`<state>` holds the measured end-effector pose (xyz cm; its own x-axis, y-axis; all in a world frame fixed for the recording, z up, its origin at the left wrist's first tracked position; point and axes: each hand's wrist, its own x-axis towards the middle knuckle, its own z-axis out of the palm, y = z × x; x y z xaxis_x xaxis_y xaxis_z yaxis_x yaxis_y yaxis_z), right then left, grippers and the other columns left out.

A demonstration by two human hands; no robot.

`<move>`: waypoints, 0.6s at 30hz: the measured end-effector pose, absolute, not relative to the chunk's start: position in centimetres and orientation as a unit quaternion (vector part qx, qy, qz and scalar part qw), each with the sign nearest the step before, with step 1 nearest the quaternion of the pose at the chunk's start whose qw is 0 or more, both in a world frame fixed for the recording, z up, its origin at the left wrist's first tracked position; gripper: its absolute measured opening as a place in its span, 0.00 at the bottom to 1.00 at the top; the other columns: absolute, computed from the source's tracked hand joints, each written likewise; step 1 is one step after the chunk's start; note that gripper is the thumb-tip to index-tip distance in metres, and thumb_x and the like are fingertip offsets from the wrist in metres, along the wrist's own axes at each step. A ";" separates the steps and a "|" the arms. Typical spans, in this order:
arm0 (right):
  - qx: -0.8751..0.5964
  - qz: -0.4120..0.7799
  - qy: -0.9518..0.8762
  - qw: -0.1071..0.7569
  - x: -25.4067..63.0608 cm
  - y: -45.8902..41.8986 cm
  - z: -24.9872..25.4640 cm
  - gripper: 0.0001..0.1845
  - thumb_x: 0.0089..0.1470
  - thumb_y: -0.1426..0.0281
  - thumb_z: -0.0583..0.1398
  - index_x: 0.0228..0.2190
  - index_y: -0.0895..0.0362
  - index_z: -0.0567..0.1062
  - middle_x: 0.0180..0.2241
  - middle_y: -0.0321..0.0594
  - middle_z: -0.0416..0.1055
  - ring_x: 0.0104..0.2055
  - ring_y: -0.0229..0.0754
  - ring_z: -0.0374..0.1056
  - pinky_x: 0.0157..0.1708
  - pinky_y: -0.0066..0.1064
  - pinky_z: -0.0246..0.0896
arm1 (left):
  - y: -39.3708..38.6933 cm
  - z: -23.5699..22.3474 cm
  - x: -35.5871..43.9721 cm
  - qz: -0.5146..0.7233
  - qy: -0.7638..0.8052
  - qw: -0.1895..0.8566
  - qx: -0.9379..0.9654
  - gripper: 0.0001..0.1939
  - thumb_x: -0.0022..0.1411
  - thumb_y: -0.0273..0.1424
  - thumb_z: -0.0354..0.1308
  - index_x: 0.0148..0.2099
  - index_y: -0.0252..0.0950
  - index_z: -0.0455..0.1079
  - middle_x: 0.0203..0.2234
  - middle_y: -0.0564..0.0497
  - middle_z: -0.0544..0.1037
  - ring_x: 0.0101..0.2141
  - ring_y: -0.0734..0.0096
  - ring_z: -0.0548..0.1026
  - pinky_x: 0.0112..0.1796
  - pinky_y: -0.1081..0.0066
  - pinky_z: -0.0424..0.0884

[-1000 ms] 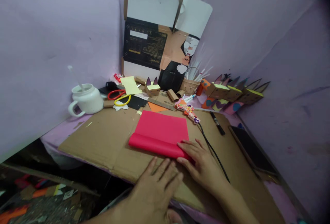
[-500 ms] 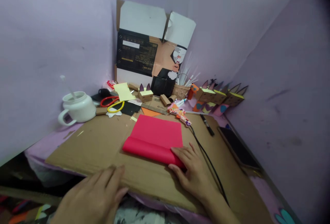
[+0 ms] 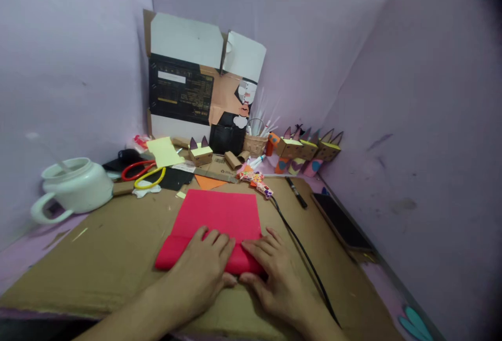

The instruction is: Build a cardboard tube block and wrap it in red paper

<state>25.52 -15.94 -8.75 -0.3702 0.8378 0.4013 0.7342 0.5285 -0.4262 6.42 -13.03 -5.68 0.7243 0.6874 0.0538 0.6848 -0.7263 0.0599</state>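
Newly added: left hand, joining the right hand on the red paper atop the cardboard, each grip holding the paper's curled near edge, apparently giving the curl two-handed control.

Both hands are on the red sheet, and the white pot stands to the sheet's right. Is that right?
Not quite: the head view shows the white pot to the left of the red sheet. The left hand and right hand are both on it, as you say.

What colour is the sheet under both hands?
The sheet is pinkish red, clearest in the head view.
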 end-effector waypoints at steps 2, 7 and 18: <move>-0.471 0.092 -0.828 0.292 25.5 -16.0 -8.6 0.22 0.49 0.67 0.62 0.47 0.56 0.70 0.42 0.44 0.74 0.45 0.48 0.67 0.58 0.51 0.44 | -13.5 -5.8 6.5 0.024 0.375 0.028 0.926 0.23 0.63 0.37 0.49 0.57 0.31 0.63 0.49 0.39 0.72 0.46 0.49 0.68 0.48 0.48 0.59; -0.461 0.114 -0.834 0.282 25.8 -16.0 -8.2 0.23 0.47 0.65 0.64 0.46 0.56 0.70 0.44 0.44 0.74 0.46 0.50 0.66 0.57 0.50 0.46 | -13.7 -4.3 6.3 -0.016 0.385 0.074 0.920 0.23 0.62 0.37 0.49 0.55 0.30 0.65 0.46 0.36 0.73 0.44 0.47 0.69 0.46 0.49 0.61; -0.427 0.129 -0.821 0.356 26.2 -15.8 -8.6 0.24 0.49 0.57 0.62 0.46 0.56 0.70 0.41 0.44 0.75 0.45 0.47 0.68 0.58 0.45 0.46 | 0.3 -3.1 8.4 -0.015 0.468 0.087 0.879 0.13 0.57 0.32 0.55 0.43 0.31 0.71 0.42 0.36 0.72 0.45 0.49 0.70 0.43 0.56 0.65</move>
<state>26.17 -15.76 -8.60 -0.3822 0.7925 0.4752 0.6086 0.6028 -0.5159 8.37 0.28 -3.10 0.5609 0.8209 -0.1075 0.8261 -0.5464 0.1380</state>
